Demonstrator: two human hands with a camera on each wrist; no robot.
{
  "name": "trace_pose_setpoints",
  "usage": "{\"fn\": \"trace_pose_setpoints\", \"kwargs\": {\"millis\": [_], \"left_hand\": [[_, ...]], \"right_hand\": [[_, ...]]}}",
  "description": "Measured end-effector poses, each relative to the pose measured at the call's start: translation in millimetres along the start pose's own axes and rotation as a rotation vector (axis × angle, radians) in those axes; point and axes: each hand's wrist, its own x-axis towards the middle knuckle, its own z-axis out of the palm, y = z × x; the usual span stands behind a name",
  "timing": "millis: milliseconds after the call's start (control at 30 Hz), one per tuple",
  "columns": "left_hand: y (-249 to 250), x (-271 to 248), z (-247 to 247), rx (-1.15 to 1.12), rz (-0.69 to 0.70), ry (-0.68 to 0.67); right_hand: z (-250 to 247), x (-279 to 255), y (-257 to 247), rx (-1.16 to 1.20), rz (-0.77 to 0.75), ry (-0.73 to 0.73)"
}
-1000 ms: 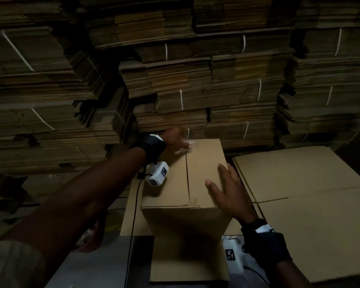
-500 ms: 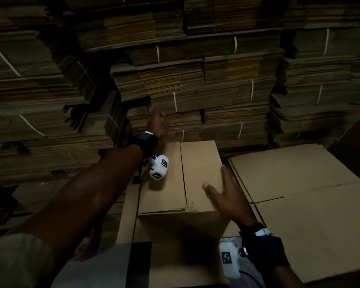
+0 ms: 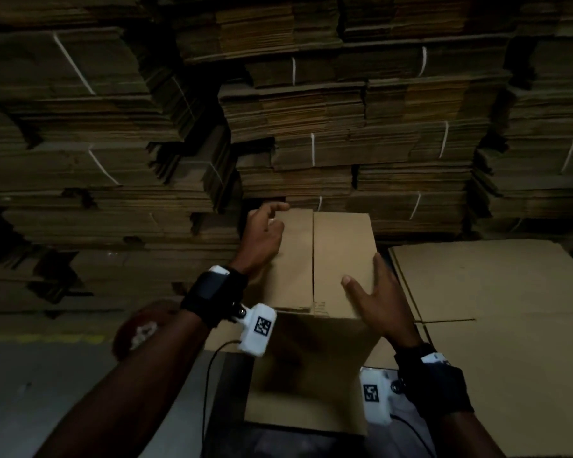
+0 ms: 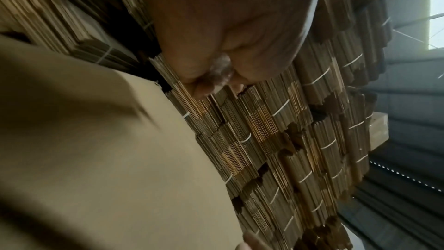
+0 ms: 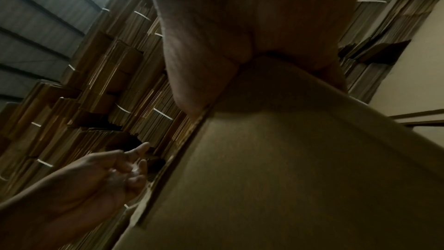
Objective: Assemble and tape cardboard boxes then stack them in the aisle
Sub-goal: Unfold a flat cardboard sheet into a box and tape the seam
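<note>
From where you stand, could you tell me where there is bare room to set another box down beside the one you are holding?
The flat cardboard sheets right of the box lie bare, bordered behind by the bundled stacks. The grey floor at lower left also looks free. It is crowded at the box: your right hand presses its top, your left hand is at its far left corner.

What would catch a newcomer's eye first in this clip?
The upright cardboard box in the middle, its two top flaps folded shut with the seam untaped. The right hand lies flat on its near right corner, while the left hand at the far left corner pinches a scrap of clear tape. Behind rises a wall of strapped flat cardboard bundles.
</note>
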Motion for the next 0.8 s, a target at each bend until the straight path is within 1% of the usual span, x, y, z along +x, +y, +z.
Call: {"fn": "trace_pose_setpoints", "kwargs": {"millis": [67, 200, 300, 400, 433, 533, 633, 700, 800], "left_hand": [[-2, -28, -6, -0.005, -0.012, 0.03], [-10, -78, -14, -0.191, -0.104, 0.025], [-12, -118, -23, -0.246, -0.171, 0.122], [-10, -161, -40, -0.245, -0.271, 0.204], [-11, -175, -47, -0.212, -0.299, 0.242], [-22, -216, -72, -0.044, -0.313, 0.346], [-38, -246, -99, 0.001, -0.398, 0.422], [-53, -259, -119, -0.027, -0.488, 0.412], [-95, -280, -157, -0.051, -0.633, 0.356]], "right_hand": [[-2, 0, -1, 0.005, 0.0, -0.021], [-7, -9, -9, -0.063, 0.008, -0.051], [-10, -28, -28, -0.165, -0.027, -0.017], [-3, -54, -52, -0.2, -0.162, 0.062], [3, -64, -62, -0.164, -0.221, 0.077], [33, -93, -92, -0.037, -0.367, 0.079], [78, -120, -113, 0.027, -0.45, -0.044], [110, -135, -123, 0.047, -0.468, -0.159], [161, -153, -131, 0.058, -0.457, -0.299]]}}
